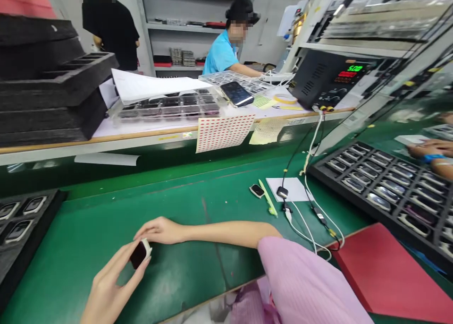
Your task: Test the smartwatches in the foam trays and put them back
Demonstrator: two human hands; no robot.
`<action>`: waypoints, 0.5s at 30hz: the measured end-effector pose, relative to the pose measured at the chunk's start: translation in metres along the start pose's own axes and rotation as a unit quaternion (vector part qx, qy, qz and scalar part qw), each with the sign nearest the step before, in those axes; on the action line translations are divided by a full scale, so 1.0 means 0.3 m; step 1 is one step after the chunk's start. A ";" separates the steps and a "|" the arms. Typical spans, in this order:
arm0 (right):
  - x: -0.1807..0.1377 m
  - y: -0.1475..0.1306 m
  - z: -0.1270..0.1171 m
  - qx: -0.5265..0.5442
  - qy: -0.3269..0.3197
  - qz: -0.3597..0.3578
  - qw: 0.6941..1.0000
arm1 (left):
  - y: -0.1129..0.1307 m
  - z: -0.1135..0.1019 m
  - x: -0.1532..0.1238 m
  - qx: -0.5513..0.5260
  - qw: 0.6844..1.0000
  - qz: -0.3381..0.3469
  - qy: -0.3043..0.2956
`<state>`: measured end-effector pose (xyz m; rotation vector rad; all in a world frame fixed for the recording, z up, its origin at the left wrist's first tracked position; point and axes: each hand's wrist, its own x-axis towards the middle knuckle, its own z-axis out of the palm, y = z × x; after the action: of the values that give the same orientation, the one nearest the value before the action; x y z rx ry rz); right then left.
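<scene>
A smartwatch body (138, 255) with a dark screen and pale casing, without a strap, is held upright above the green bench. My left hand (113, 279) grips it by its edges between thumb and fingers. My right hand (162, 230) reaches across from the right, its curled fingers closed at the top edge of the watch; its fingertips are partly hidden. Another watch body (256, 191) lies on the bench beside a light-green pen-like tool (268, 199). A small dark square piece (282, 192) on a cable rests on a white pad (299, 190).
Black trays of watch bodies flank me, one at left (38, 236) and a fuller one at right (392, 187). A red folder (392, 277) lies near right. The shelf holds black foam trays (53, 97), a phone (236, 93) and a power supply (329, 81). Co-workers are nearby.
</scene>
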<state>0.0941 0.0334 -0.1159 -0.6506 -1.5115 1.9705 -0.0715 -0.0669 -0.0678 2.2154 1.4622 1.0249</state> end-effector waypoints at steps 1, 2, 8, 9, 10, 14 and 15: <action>-0.071 -0.016 -0.037 0.005 0.012 0.002 1.000 | 0.011 0.019 0.021 -0.006 0.999 0.023 -0.028; -0.140 -0.033 -0.074 0.008 0.024 0.005 1.000 | 0.023 0.040 0.042 -0.013 0.997 0.046 -0.053; -0.431 -0.134 -0.308 0.013 0.194 0.017 0.981 | 0.111 0.212 0.185 -0.025 0.982 0.123 -0.142; -0.458 -0.150 -0.345 0.012 0.227 0.019 0.974 | 0.126 0.245 0.209 -0.017 0.980 0.134 -0.149; -0.479 -0.166 -0.381 0.011 0.255 0.020 0.967 | 0.141 0.278 0.232 -0.004 0.977 0.146 -0.158; -0.514 -0.244 -0.498 0.019 0.331 0.009 0.943 | 0.194 0.393 0.300 0.056 0.962 0.189 -0.189; -0.510 -0.267 -0.521 0.025 0.343 0.000 0.939 | 0.203 0.416 0.310 0.068 0.961 0.191 -0.190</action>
<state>0.3218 0.0522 -0.0707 -1.1631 -1.0184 1.5265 0.0785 0.0058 -0.0825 2.6749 0.9859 0.5541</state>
